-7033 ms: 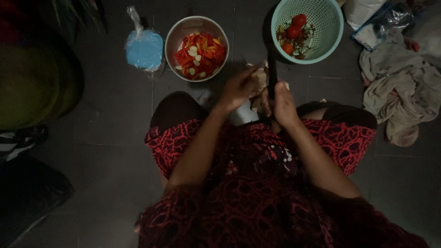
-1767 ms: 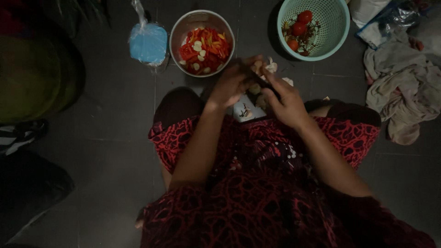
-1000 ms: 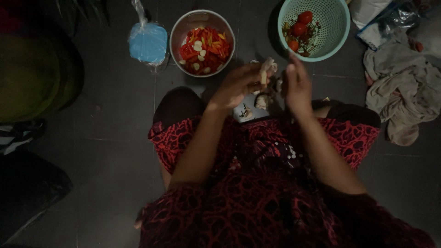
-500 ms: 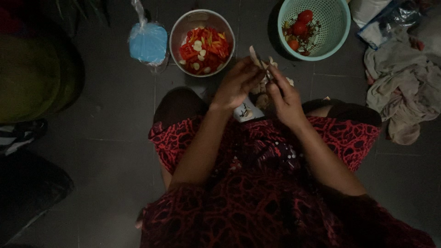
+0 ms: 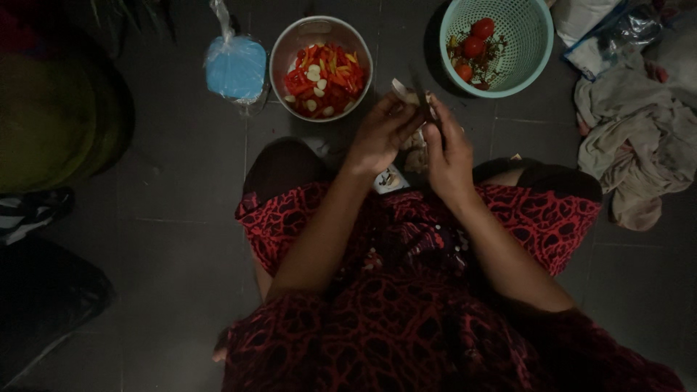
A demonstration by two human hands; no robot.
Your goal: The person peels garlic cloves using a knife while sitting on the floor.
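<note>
Seated on dark tiled floor (image 5: 181, 218). Left hand (image 5: 377, 134) curled closed around a small pale piece, probably garlic (image 5: 404, 91), held above the knees. Right hand (image 5: 449, 149) clenched on a dark knife (image 5: 423, 101), blade against the piece. Steel bowl (image 5: 287, 43) of sliced chilli just ahead; teal basket (image 5: 534, 43) of tomatoes farther right.

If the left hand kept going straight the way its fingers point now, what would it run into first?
The left hand points up and to the right, so it would first meet the pale clove-like piece pinched at its fingertips. Beyond that probably lies bare floor short of the green basket, though depth is hard to judge.
</note>
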